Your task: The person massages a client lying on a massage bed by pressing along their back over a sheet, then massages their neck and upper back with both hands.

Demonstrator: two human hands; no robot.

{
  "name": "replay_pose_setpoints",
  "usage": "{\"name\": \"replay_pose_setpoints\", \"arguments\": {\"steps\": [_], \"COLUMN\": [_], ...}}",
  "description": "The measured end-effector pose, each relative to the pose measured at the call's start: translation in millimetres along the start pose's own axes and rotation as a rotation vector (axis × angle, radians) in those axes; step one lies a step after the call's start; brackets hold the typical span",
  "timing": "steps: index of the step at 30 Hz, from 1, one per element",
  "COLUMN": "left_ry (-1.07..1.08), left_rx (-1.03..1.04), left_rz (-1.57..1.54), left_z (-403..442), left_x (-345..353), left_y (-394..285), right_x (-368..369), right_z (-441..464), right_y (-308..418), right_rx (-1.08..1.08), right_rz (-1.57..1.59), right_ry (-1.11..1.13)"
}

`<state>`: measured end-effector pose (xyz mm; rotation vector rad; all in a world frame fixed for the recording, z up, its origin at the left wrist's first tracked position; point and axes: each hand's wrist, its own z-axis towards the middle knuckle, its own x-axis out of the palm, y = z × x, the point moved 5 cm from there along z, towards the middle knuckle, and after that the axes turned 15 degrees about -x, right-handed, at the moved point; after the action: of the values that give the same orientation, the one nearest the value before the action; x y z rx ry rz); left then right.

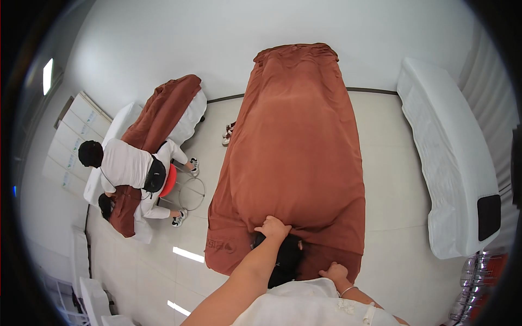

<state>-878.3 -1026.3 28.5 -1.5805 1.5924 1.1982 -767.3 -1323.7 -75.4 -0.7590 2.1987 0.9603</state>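
"What's largest?"
"The brown blanket, in the middle, with a dark-haired head at its near end."
"And the hands?"
"Left hand at the blanket's edge by the head, right hand near right; I can't tell either grip."

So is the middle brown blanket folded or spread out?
Spread out: the blanket stretches long and wide beyond the left hand.
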Motion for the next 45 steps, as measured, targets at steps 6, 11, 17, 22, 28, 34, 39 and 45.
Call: {"name": "replay_pose_setpoints", "arguments": {"steps": [6,11,17,22,28,34,39,45], "left_ry": [0.001,0.044,-0.019,-0.042,-0.048,0.049,-0.005,0.070], "left_rx": [0.096,0.139,-0.077,0.092,0.160,-0.096,0.048,0.167], "left_rz": [-0.020,0.004,-0.041,-0.053,-0.020,-0.048,-0.029,-0.011], "left_z": [4.1,13.4,2.0,7.1,4.8,-2.8,7.2,11.6], "left_x": [5.9,15.1,7.2,12.1,13.4,-4.7,10.0,2.5], "left_y": [3.6,1.0,2.2,3.9,4.7,4.2,1.8,11.5], "right_x": [4.7,0.3,6.2,3.7,3.1,3.4,0.4,-1.4], "right_z": [-2.9,-0.3,-0.9,-2.3,-0.4,-1.5,-3.7,-1.9], "right_y": [0.7,0.6,-0.7,0.6,-1.1,0.6,3.5,-0.2], "right_rx": [0.001,-0.008,-0.020,-0.008,-0.022,-0.021,-0.027,-0.024], "right_rz": [-0.006,-0.002,-0.014,0.007,0.006,0.000,-0.004,-0.010], "right_ry": [-0.031,-0.026,-0.049,-0.044,-0.054,-0.046,-0.048,-0.050]}}
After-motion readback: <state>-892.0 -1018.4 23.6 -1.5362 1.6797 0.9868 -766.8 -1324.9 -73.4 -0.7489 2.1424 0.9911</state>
